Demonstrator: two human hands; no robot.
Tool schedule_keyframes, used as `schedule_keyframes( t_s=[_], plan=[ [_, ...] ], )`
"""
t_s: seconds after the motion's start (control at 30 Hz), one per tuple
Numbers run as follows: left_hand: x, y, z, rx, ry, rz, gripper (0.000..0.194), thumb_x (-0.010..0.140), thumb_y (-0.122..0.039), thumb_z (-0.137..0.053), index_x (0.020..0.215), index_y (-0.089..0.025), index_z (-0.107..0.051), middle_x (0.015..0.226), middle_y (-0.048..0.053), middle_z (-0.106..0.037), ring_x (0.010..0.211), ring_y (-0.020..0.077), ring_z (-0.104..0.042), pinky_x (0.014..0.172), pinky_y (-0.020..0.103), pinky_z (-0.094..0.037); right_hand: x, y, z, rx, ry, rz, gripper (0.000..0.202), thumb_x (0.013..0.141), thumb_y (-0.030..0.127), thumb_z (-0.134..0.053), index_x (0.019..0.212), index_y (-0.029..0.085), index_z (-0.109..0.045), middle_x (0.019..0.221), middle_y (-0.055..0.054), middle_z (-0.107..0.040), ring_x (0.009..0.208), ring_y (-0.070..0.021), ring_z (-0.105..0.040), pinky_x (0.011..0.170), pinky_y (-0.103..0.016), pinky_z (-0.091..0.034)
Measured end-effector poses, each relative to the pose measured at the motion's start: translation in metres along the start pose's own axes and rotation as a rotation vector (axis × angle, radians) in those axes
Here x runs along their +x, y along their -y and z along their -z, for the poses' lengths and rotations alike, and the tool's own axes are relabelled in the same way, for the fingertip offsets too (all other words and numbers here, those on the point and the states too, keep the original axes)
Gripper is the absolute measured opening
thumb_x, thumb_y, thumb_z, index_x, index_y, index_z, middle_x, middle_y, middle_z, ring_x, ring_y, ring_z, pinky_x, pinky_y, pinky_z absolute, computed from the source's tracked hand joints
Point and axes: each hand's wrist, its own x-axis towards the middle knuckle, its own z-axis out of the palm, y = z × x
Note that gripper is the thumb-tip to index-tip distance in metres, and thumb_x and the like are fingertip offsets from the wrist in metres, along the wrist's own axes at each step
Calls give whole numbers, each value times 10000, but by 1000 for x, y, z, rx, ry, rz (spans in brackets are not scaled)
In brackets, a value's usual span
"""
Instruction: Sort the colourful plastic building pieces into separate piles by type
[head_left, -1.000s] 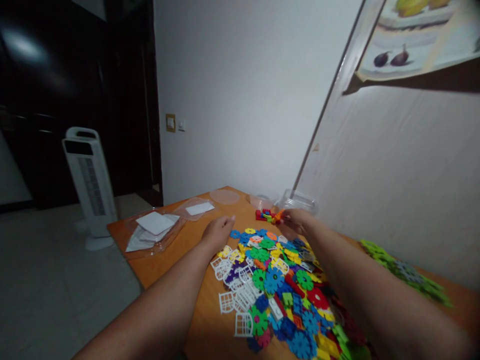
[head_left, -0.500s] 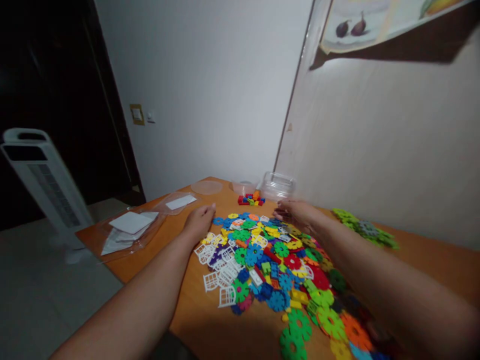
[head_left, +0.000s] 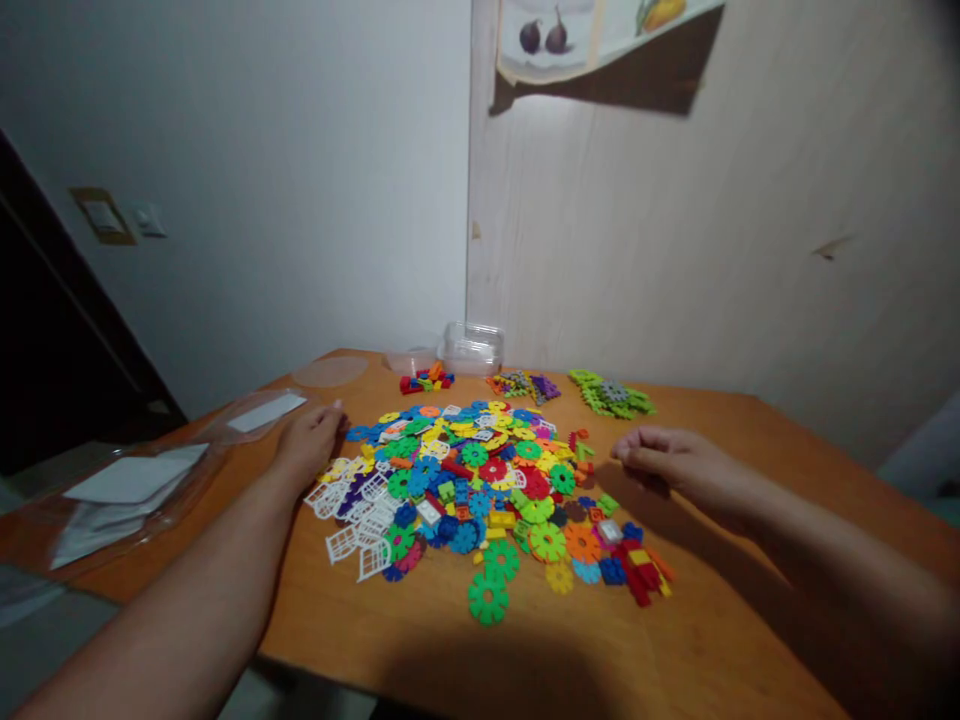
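Note:
A broad pile of plastic building pieces (head_left: 461,482) lies on the wooden table (head_left: 420,650). In it are notched flower-shaped discs, bricks and white window-frame pieces (head_left: 375,515). At the pile's left edge my left hand (head_left: 311,440) rests on the table, its fingers loosely bent and apart, with nothing visible in them. To the right of the pile, my right hand (head_left: 664,462) hovers just over the table. Its fingers are curled together; whatever they may hold is hidden. Near it lie a few small red and green pieces (head_left: 581,450).
Toward the back are small groups of red and blue bricks (head_left: 426,380), purple and grey pieces (head_left: 525,385), and lime-green pieces (head_left: 611,393). Clear plastic containers (head_left: 472,350) stand against the wall. Plastic bags with white paper (head_left: 135,475) lie on the left.
The view has turned right, showing more of the table's right side. My right hand has moved from over the pile's far right edge to beside it, its fingers more curled. My left hand stays by the pile.

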Motion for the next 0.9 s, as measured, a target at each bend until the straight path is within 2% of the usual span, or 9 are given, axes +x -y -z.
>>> schedule_keyframes(
  t_s=[0.13,0.23,0.3,0.4,0.6,0.73,0.9],
  plan=[
    [3,2,0,0,26,23,492,870,-608,-477,767,-182,-700,825,88,-744,807,250,-669,694,323,-502,-36,-19,6,-56,148,-115,385,789,559,-696,884,192,-629,640,25,-542,537,-96,-428,475,-222,-312],
    [4,4,-1,-60,33,51,503,846,-627,-490,787,-172,-694,824,89,-742,786,240,-668,664,308,-508,-55,-31,3,-162,228,-61,401,754,524,-760,976,208,-650,756,0,-587,633,-122,-466,521,-230,-348],
    [4,5,-3,-88,17,61,497,830,-635,-500,782,-175,-683,812,82,-738,763,233,-662,648,301,-511,-61,-37,1,-244,230,-29,425,710,489,-804,1011,226,-660,803,-12,-616,685,-146,-499,552,-239,-377],
    [3,6,-3,-76,5,51,480,826,-625,-504,779,-183,-685,799,76,-735,754,235,-659,636,302,-510,-63,-43,-5,-363,179,-27,427,686,423,-817,1040,242,-662,821,-15,-641,724,-170,-538,581,-246,-400],
    [1,3,-3,-59,-13,-4,456,838,-595,-503,702,-192,-668,754,72,-720,740,236,-650,648,313,-503,-57,-41,-17,-462,151,-25,254,793,284,-667,1041,232,-645,831,-14,-654,718,-162,-552,586,-241,-407],
    [-2,-1,-5,-79,-8,59,479,838,-625,-483,706,-195,-648,715,63,-705,685,224,-618,573,297,-470,-53,-37,-19,-467,144,3,195,812,261,-628,1001,226,-661,810,-19,-666,707,-161,-566,582,-241,-404],
    [-3,-5,0,-24,9,7,483,862,-604,-469,701,-187,-653,741,65,-707,711,214,-615,626,298,-463,-48,-40,-24,-364,115,46,227,815,268,-612,1029,223,-672,831,-31,-688,729,-171,-599,609,-251,-428]
  ],
)
